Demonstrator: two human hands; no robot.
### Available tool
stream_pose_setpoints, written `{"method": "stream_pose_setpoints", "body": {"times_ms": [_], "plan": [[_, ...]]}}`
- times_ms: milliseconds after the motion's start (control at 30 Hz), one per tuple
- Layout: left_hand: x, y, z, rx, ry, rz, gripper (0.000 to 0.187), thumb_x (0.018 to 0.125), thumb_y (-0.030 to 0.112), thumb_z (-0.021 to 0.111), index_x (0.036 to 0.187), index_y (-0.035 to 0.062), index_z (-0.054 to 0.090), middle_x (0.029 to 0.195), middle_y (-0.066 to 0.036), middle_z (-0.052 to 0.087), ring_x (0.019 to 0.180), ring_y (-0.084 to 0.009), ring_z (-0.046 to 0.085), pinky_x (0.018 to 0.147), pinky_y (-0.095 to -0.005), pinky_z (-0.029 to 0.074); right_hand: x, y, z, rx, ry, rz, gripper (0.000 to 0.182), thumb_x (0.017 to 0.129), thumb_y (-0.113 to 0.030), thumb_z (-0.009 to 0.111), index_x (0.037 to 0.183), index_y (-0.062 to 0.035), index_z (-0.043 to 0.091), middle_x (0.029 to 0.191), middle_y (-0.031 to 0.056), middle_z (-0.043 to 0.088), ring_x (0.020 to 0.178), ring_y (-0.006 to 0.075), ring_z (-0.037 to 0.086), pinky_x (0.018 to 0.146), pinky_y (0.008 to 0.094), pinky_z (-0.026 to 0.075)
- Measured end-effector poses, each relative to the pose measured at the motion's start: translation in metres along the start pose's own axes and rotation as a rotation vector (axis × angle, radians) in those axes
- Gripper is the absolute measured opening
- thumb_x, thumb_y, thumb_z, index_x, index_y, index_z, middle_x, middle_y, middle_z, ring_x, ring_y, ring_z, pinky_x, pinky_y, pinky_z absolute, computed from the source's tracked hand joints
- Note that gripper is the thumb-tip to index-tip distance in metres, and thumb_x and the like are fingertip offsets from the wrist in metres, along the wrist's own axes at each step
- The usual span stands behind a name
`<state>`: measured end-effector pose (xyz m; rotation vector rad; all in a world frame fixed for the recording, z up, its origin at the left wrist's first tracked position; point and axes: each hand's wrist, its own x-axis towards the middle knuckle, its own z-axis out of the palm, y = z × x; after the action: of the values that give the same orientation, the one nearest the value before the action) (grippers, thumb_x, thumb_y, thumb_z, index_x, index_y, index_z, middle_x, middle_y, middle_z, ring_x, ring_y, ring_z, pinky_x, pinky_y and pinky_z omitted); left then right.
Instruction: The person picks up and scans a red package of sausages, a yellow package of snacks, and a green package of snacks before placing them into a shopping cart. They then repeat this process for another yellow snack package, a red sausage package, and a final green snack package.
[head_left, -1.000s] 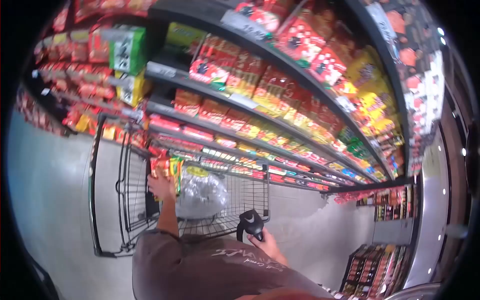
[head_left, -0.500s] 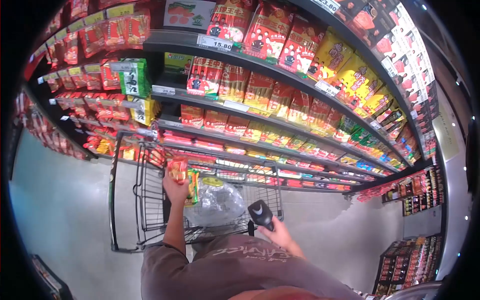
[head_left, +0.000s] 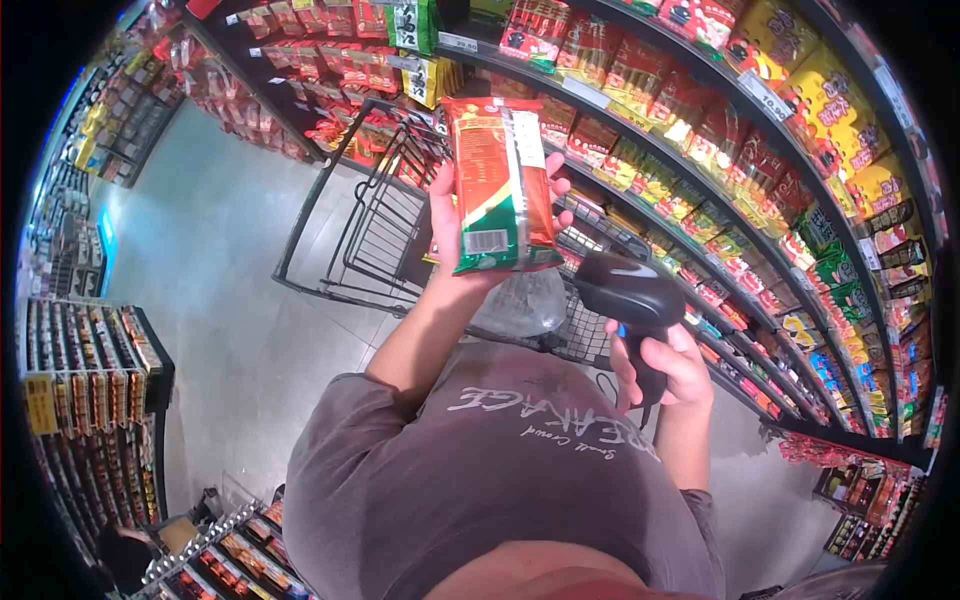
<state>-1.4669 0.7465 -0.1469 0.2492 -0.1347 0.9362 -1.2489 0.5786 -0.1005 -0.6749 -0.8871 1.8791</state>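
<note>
My left hand (head_left: 446, 215) holds up a red, orange and green food packet (head_left: 487, 170), its fingers round the sides and the palm beneath. The packet's printed back faces me, with a barcode near the lower end. In my right hand (head_left: 680, 365) is a black handheld barcode scanner (head_left: 630, 290), gripped by its handle. A blue spot shows on the handle close to my fingers. The scanner's head points left toward the packet, a small gap apart. Below both hands, a clear plastic bag (head_left: 525, 303) lies in the wire shopping cart (head_left: 345, 270), partly hidden.
Shelves of red and yellow packets (head_left: 640, 80) curve along the front and right. Hanging packets (head_left: 340, 65) fill the rack beyond the cart. Another stocked shelf unit (head_left: 90, 350) stands at left, and grey floor (head_left: 230, 200) runs between.
My left hand has raised the packet from above the cart toward me. The scanner has come up beside it. My view has turned, showing more of the left aisle.
</note>
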Motion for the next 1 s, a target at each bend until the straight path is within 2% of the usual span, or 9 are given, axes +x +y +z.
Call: {"method": "stream_pose_setpoints", "body": {"times_ms": [100,300,367,533,633,700,833,900,1000], "plan": [[-0.004,-0.021,-0.003,0.011,-0.039,-0.024,0.088,0.09,0.064,0.045,0.156,0.0099,0.026,0.156,-0.026,0.03,0.125,-0.0418,0.052,0.1,-0.0581,0.046,-0.011,-0.009,0.003,0.023,0.079,0.102,0.038,0.097,-0.023,0.061,0.123,0.0034,0.052,0.075,0.0107,0.061,0.051,0.0156,0.058,0.044,0.0294,0.052],[-0.003,-0.043,0.003,0.257,0.126,-0.013,0.077,0.094,0.057,0.032,0.145,0.0,0.041,0.141,-0.026,0.051,0.114,-0.038,0.061,0.096,-0.0519,0.051,-0.018,-0.01,0.005,0.134,0.031,0.125,0.033,0.098,-0.025,0.059,0.118,0.0015,0.056,0.078,0.0062,0.061,0.056,0.013,0.059,0.047,0.0271,0.05],[-0.001,-0.044,0.001,0.263,0.112,-0.034,0.076,0.094,0.057,0.033,0.143,-0.0008,0.042,0.138,-0.024,0.053,0.114,-0.0358,0.061,0.096,-0.0517,0.051,-0.018,-0.006,0.006,0.061,0.165,0.199,0.041,0.098,-0.032,0.059,0.12,0.0016,0.05,0.077,0.0093,0.053,0.052,0.017,0.058,0.047,0.0345,0.058],[0.022,-0.025,0.0,0.357,0.119,0.007,0.064,0.095,0.049,0.04,0.136,0.0006,0.05,0.124,-0.021,0.061,0.112,-0.0345,0.063,0.093,-0.0507,0.054,-0.027,0.009,-0.019,-0.155,0.208,-0.006,0.044,0.093,-0.034,0.066,0.118,-0.0006,0.051,0.078,0.0076,0.054,0.052,0.0167,0.058,0.047,0.034,0.057],[0.065,0.013,0.001,0.328,-0.071,0.076,0.058,0.097,0.044,0.044,0.135,0.0006,0.051,0.123,-0.019,0.063,0.112,-0.0343,0.063,0.095,-0.0511,0.053,-0.039,0.029,-0.041,-0.042,0.341,-0.067,0.038,0.097,-0.028,0.061,0.12,-0.0005,0.05,0.078,0.0064,0.054,0.054,0.0168,0.058,0.047,0.0336,0.057],[0.1,0.032,0.018,0.505,-0.029,0.336,0.046,0.097,0.032,0.05,0.134,0.0045,0.052,0.124,-0.016,0.063,0.115,-0.0322,0.061,0.101,-0.0508,0.049,-0.046,0.046,-0.055,0.02,0.432,-0.095,0.034,0.099,-0.026,0.058,0.121,-0.0017,0.049,0.078,0.0064,0.054,0.055,0.0164,0.058,0.047,0.0333,0.057],[0.179,0.067,0.059,0.83,-0.241,0.624,0.028,0.091,0.007,0.06,0.118,0.006,0.054,0.111,-0.01,0.064,0.1,-0.0239,0.064,0.094,-0.046,0.051,-0.055,0.074,-0.069,0.02,0.635,-0.057,0.028,0.098,-0.021,0.061,0.119,-0.0051,0.052,0.077,0.0035,0.057,0.056,0.0151,0.058,0.05,0.0332,0.054],[0.239,0.088,0.059,1.009,-0.238,0.888,0.034,0.09,0.007,0.067,0.118,0.0043,0.048,0.103,-0.008,0.063,0.086,-0.0203,0.065,0.092,-0.0384,0.05,-0.055,0.089,-0.075,0.03,0.713,-0.052,0.026,0.098,-0.02,0.061,0.117,-0.0048,0.051,0.076,0.0037,0.057,0.055,0.0159,0.059,0.051,0.0329,0.054],[0.305,0.101,0.064,1.267,-0.109,1.234,0.07,0.083,0.02,0.079,0.131,-0.0029,0.034,0.125,-0.019,0.049,0.11,-0.0252,0.053,0.103,-0.0406,0.041,-0.047,0.104,-0.076,-0.005,0.817,-0.057,0.025,0.1,-0.019,0.058,0.116,-0.0029,0.049,0.073,0.0054,0.057,0.052,0.0152,0.059,0.049,0.0326,0.057]]}}
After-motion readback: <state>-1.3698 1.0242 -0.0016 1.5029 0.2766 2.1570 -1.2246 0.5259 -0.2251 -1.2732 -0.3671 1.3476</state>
